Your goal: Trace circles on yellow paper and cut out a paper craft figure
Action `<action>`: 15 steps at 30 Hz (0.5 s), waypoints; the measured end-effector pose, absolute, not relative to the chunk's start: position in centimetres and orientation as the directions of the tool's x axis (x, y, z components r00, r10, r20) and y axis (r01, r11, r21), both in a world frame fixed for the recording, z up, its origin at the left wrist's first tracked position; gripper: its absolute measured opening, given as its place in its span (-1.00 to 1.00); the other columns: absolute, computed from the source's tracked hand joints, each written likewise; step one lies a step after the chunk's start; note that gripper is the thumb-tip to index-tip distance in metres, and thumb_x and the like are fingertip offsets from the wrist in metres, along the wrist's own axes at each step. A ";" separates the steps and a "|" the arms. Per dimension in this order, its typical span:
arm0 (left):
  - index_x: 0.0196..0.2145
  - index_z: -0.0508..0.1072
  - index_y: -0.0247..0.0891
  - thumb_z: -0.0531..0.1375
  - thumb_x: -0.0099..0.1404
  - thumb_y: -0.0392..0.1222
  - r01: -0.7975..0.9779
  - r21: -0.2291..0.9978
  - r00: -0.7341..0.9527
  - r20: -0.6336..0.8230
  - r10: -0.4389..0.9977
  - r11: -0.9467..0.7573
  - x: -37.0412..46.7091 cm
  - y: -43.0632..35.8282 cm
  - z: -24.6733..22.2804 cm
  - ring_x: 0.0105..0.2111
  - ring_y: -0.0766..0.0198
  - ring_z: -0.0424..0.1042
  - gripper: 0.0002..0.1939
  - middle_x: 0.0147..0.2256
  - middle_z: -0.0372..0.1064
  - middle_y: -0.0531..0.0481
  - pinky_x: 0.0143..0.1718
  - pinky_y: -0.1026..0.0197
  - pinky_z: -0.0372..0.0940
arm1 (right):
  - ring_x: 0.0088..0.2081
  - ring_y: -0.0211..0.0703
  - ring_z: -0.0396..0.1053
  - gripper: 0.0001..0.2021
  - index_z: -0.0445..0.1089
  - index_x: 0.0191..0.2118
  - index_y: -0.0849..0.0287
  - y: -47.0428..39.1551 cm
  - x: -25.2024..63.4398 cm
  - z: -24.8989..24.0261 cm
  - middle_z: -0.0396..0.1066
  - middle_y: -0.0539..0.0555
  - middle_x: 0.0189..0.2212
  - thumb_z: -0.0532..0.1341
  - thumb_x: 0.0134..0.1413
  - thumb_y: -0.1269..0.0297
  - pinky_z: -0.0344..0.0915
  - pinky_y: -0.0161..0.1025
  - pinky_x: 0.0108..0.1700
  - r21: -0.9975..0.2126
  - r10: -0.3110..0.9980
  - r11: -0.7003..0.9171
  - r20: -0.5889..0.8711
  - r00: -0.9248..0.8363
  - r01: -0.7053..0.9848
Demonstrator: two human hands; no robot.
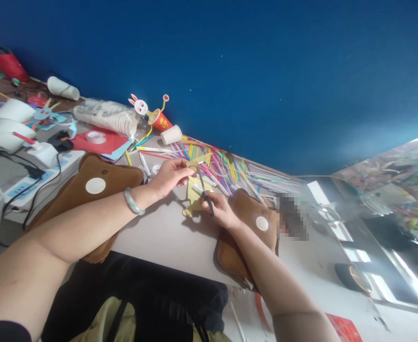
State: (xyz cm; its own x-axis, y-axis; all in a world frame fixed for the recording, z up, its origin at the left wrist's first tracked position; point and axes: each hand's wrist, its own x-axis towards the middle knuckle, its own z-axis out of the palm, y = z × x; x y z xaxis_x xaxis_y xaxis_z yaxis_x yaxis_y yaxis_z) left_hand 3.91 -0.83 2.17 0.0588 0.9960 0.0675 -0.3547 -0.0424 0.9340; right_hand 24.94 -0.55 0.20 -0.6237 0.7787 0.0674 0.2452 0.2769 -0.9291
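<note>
Near the middle of the table, my left hand (171, 178) pinches a piece of yellow paper (195, 190) at its upper left. A green bangle is on that wrist. My right hand (218, 208) grips dark scissors (202, 183), whose blades point up and lie against the paper near my left fingertips. A small round shape shows at the paper's lower left. Many colourful straws (230, 168) lie just behind both hands. Whether the blades are apart is too small to tell.
Brown cushions (95, 204) (247, 228) lie under or beside both forearms. Stacked paper cups (105, 116), a red cup (160, 120), red paper (82, 141) and a power strip (23, 186) with cables are at the left. A blue wall (230, 71) stands behind.
</note>
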 end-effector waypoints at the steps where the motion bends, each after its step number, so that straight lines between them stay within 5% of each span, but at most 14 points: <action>1: -0.49 0.39 -0.31 0.32 0.10 -0.18 -0.345 0.937 0.064 0.075 0.995 -0.049 3.9 -0.8 2.1 -0.65 0.50 0.24 -0.81 -0.50 0.42 0.03 -0.63 0.36 0.02 | -0.52 -0.26 0.20 -0.45 0.28 -0.51 0.17 -0.6 24.9 0.2 0.27 -0.04 -0.59 0.28 0.01 -0.30 0.19 -0.26 -0.43 -0.930 0.779 0.274 0.066 -0.624 0.244; 15: -0.53 0.39 -0.32 0.32 0.11 -0.16 -0.308 0.951 0.127 0.063 0.990 -0.021 4.0 -1.1 2.2 -0.64 0.50 0.24 -0.78 -0.49 0.45 0.02 -0.62 0.36 0.06 | -0.51 -0.28 0.14 -0.45 0.28 -0.51 0.17 -0.6 24.9 0.2 0.23 -0.06 -0.60 0.27 0.01 -0.29 0.12 -0.27 -0.41 -0.926 0.777 0.292 0.085 -0.624 0.238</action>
